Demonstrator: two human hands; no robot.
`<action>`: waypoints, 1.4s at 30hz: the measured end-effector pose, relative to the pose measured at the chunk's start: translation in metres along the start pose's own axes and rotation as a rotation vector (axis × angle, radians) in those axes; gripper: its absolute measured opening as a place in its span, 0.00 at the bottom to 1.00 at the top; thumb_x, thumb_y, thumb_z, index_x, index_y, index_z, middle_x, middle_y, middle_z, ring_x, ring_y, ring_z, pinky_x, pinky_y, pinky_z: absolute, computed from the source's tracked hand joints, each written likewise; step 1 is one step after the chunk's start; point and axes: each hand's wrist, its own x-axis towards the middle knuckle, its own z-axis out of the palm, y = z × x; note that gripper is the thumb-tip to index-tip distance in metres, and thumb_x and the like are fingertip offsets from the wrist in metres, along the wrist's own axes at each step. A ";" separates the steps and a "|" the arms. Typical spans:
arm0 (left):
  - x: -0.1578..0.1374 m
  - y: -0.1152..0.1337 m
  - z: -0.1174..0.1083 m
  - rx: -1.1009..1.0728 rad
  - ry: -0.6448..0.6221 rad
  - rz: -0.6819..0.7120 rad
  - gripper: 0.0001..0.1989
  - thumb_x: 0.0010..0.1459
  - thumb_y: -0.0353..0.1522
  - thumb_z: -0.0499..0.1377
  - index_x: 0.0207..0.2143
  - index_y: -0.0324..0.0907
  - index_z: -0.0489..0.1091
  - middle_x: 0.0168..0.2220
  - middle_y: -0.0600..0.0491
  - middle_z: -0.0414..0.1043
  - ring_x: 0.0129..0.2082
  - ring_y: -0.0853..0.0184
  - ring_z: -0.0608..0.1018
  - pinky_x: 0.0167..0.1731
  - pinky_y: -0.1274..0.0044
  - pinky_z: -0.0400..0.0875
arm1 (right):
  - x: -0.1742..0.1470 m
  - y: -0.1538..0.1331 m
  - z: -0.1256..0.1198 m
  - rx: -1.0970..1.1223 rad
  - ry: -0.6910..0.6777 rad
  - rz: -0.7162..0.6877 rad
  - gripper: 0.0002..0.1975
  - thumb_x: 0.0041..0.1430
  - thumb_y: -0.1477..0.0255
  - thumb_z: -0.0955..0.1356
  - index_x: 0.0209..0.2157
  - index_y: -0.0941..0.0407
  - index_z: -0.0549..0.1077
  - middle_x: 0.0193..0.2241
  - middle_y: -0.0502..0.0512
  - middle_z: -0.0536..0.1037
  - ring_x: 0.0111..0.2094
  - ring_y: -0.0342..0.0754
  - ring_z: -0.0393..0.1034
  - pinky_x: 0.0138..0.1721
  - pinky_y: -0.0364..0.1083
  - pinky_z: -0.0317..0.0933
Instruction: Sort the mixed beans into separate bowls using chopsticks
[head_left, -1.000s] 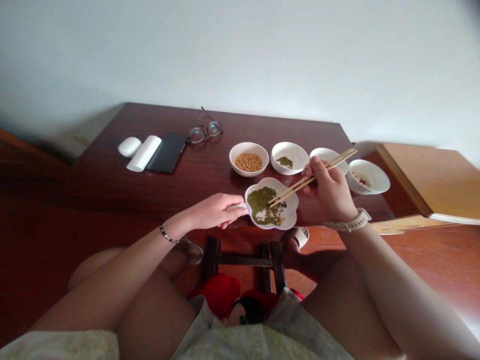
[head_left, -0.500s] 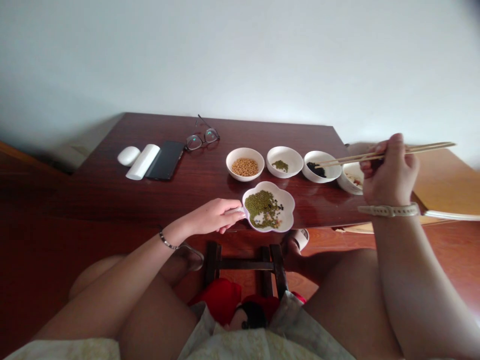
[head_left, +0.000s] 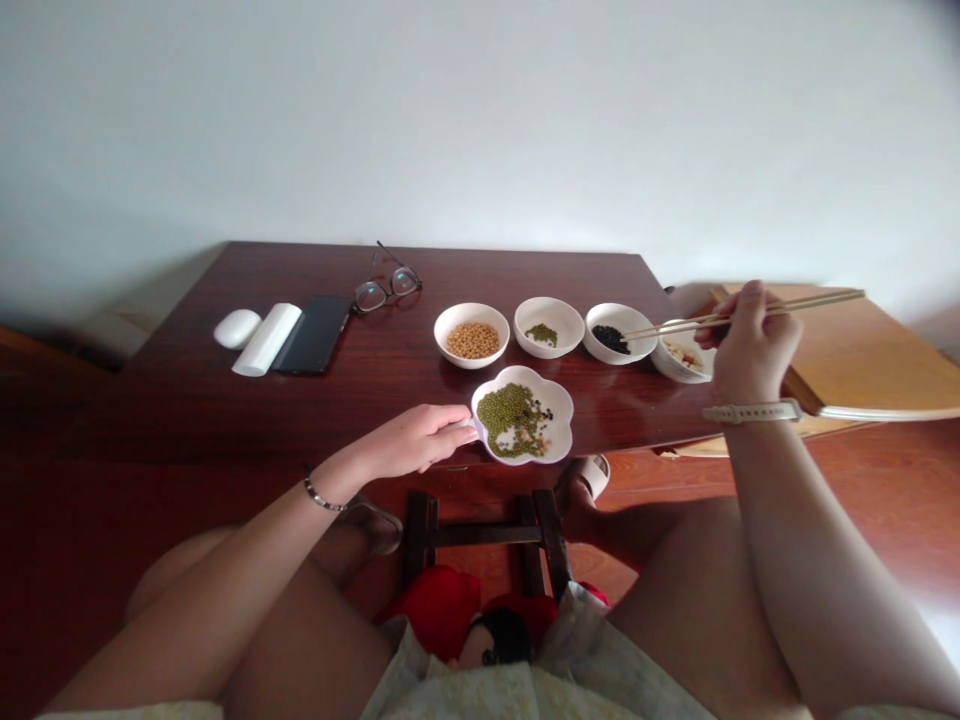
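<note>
My left hand [head_left: 424, 440] is closed on the handle of a white flower-shaped dish [head_left: 561, 430] at the table's near edge. Green beans [head_left: 506, 408] fill its left side, with a few black and pale ones mixed in. My right hand [head_left: 756, 345] grips a pair of wooden chopsticks [head_left: 675, 326]. Their tips reach into a white bowl [head_left: 643, 350] of black beans [head_left: 609, 340]; whether a bean is between them I cannot tell. Left of that stand a bowl [head_left: 570, 318] with a few green beans and a bowl [head_left: 444, 322] of yellow soybeans [head_left: 472, 341].
A bowl [head_left: 671, 370] with pale and reddish pieces stands partly behind my right hand. Eyeglasses [head_left: 386, 290], a black phone [head_left: 313, 335], a white case [head_left: 268, 340] and a rounded white object [head_left: 237, 329] lie at the left. A wooden board-like surface [head_left: 870, 350] adjoins the table's right side.
The view has shifted slightly, so the table things appear further left. My right hand still has the chopsticks at the black bean bowl, and my left hand keeps hold of the dish.
</note>
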 end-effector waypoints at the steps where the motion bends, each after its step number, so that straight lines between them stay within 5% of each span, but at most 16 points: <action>1: 0.001 0.001 0.000 0.013 0.004 -0.006 0.23 0.77 0.52 0.55 0.36 0.45 0.67 0.26 0.59 0.68 0.21 0.72 0.70 0.24 0.78 0.60 | 0.000 0.000 0.000 -0.016 -0.003 0.002 0.21 0.82 0.69 0.62 0.30 0.54 0.70 0.17 0.46 0.68 0.17 0.41 0.67 0.21 0.44 0.55; 7: 0.013 0.005 0.002 0.133 0.053 0.058 0.23 0.76 0.50 0.56 0.32 0.44 0.68 0.27 0.58 0.67 0.27 0.70 0.70 0.29 0.78 0.60 | 0.000 0.005 -0.008 -0.015 0.015 -0.016 0.21 0.81 0.65 0.64 0.29 0.53 0.70 0.17 0.47 0.68 0.17 0.44 0.68 0.19 0.44 0.57; 17: 0.028 0.013 0.012 0.089 0.015 0.079 0.24 0.76 0.53 0.55 0.34 0.44 0.68 0.27 0.57 0.70 0.21 0.71 0.73 0.24 0.79 0.62 | -0.023 0.006 -0.014 0.251 0.119 0.055 0.27 0.73 0.46 0.66 0.25 0.49 0.71 0.20 0.49 0.68 0.17 0.47 0.65 0.15 0.45 0.55; 24: 0.041 0.008 0.011 -0.050 -0.051 0.046 0.26 0.73 0.55 0.58 0.36 0.43 0.70 0.29 0.56 0.71 0.19 0.73 0.71 0.18 0.80 0.63 | -0.076 -0.012 0.003 0.384 -0.018 0.179 0.30 0.70 0.41 0.68 0.27 0.52 0.71 0.18 0.47 0.69 0.16 0.43 0.64 0.15 0.43 0.55; 27: 0.042 0.008 0.010 -0.070 -0.062 0.048 0.26 0.72 0.56 0.59 0.37 0.42 0.70 0.29 0.56 0.69 0.18 0.74 0.69 0.17 0.81 0.62 | -0.090 -0.019 0.008 0.302 -0.179 0.168 0.33 0.71 0.39 0.65 0.28 0.52 0.74 0.17 0.49 0.71 0.16 0.45 0.67 0.18 0.43 0.60; 31: 0.040 0.009 0.011 -0.076 -0.054 0.045 0.26 0.72 0.55 0.59 0.36 0.42 0.70 0.28 0.57 0.69 0.18 0.74 0.70 0.17 0.81 0.61 | -0.090 -0.026 0.013 0.214 -0.336 0.141 0.34 0.73 0.39 0.64 0.28 0.53 0.76 0.15 0.51 0.72 0.16 0.45 0.68 0.19 0.43 0.60; 42: 0.041 0.009 0.014 -0.098 -0.011 0.012 0.25 0.71 0.55 0.60 0.39 0.42 0.72 0.29 0.57 0.67 0.21 0.74 0.68 0.18 0.81 0.64 | -0.082 -0.022 0.008 0.235 -0.394 0.169 0.33 0.72 0.41 0.67 0.27 0.55 0.76 0.14 0.51 0.72 0.14 0.41 0.64 0.16 0.40 0.55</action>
